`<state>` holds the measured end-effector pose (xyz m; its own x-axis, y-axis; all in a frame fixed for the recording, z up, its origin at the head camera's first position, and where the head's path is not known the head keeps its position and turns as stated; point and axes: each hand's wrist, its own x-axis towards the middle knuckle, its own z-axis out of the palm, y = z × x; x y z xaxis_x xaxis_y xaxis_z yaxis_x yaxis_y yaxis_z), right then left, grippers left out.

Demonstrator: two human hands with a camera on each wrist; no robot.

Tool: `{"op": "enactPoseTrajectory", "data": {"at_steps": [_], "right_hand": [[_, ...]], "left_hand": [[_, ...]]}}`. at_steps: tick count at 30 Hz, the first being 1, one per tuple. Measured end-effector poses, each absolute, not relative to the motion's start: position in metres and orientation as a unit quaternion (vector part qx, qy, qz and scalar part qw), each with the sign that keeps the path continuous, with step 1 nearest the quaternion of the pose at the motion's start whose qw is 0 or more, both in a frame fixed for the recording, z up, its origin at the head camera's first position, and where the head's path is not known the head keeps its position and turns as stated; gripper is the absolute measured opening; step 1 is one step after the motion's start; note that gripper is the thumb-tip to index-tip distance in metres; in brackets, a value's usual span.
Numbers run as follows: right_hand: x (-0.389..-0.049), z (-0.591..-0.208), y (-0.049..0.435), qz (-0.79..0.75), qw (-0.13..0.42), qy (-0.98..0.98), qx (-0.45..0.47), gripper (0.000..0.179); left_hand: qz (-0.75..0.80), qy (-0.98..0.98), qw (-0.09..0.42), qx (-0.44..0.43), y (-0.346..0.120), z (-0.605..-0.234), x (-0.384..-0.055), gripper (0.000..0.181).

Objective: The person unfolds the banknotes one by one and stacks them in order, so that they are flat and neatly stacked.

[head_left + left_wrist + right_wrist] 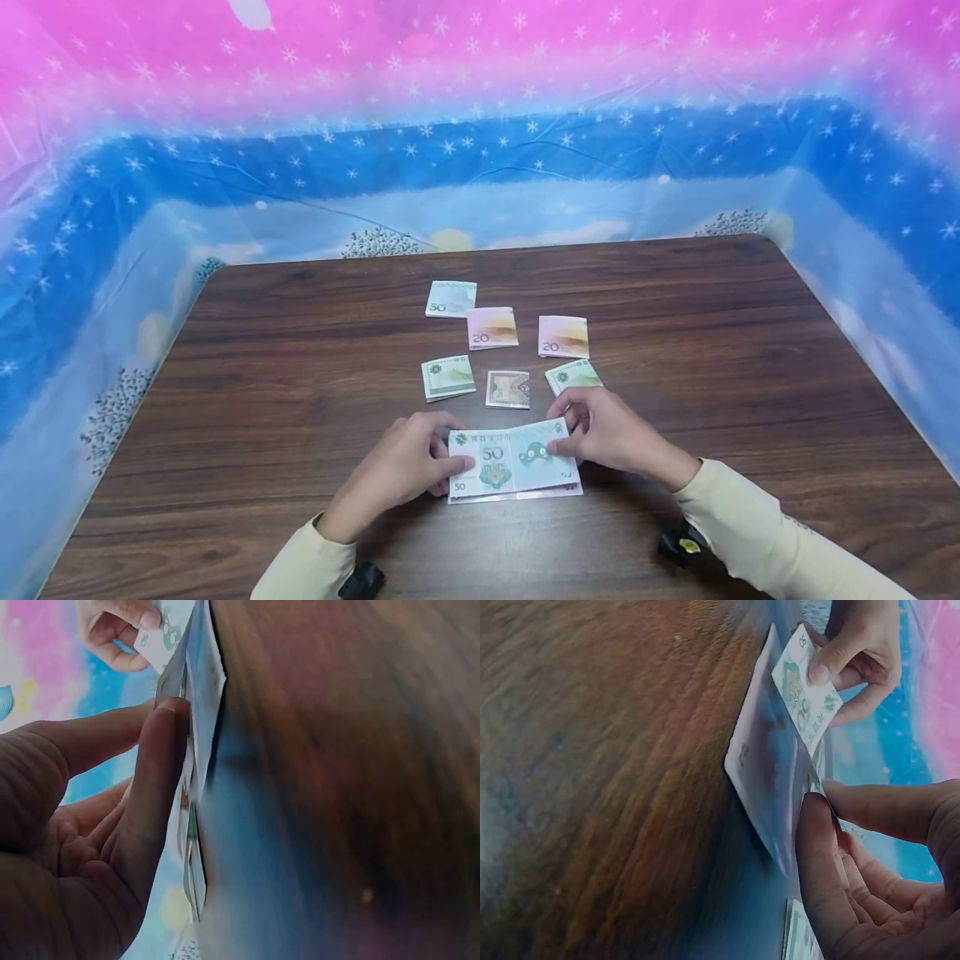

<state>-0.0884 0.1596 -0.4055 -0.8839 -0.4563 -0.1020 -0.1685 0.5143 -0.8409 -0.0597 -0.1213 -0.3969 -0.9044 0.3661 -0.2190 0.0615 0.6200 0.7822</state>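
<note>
Green 50 note: we saw this note (pixel 491 477) unfolded between the two hands, one short end in each grip and a crease near its middle.
Left hand: we found this hand (pixel 408 457) clamped on the note's left end, thumb on the printed face, fingers behind.
Right hand: we found this hand (pixel 611 429) clamped on the right end in a matching pinch.
Pinkish note: we noted this sheet (pixel 572 491) on the table under the green 50 note, its near edge showing.
Folded notes: we counted six beyond the hands: a folded 50 (pixel 452 297), two 20s (pixel 492 327) (pixel 564 336), two green notes (pixel 447 377) (pixel 573 377) and a brown note (pixel 507 389) between the green pair.
Table: we observed a dark wood-grain top (pixel 225 442) with rounded far corners.
Cloth: we saw a pink and blue snowflake backdrop (pixel 480 158) surrounding the table's far side and flanks.
Sleeves: we recorded cream cuffs (pixel 738 521) on both arms.
</note>
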Motion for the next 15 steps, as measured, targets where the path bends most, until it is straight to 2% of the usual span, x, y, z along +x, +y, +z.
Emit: {"op": "enactPoseTrajectory", "data": {"at_steps": [6, 15], "right_hand": [[-0.0869, -0.4078, 0.1571, -0.416, 0.164, 0.875, -0.185, 0.028], [-0.0847, -0.4137, 0.1571, -0.309, 0.105, 0.923, -0.203, 0.033]], "left_hand": [[0.376, 0.902, 0.173, 0.123, -0.1188, -0.3995, -0.0585, 0.039], [0.326, 0.926, 0.142, 0.123, -0.1176, -0.4012, -0.0585, 0.035]]}}
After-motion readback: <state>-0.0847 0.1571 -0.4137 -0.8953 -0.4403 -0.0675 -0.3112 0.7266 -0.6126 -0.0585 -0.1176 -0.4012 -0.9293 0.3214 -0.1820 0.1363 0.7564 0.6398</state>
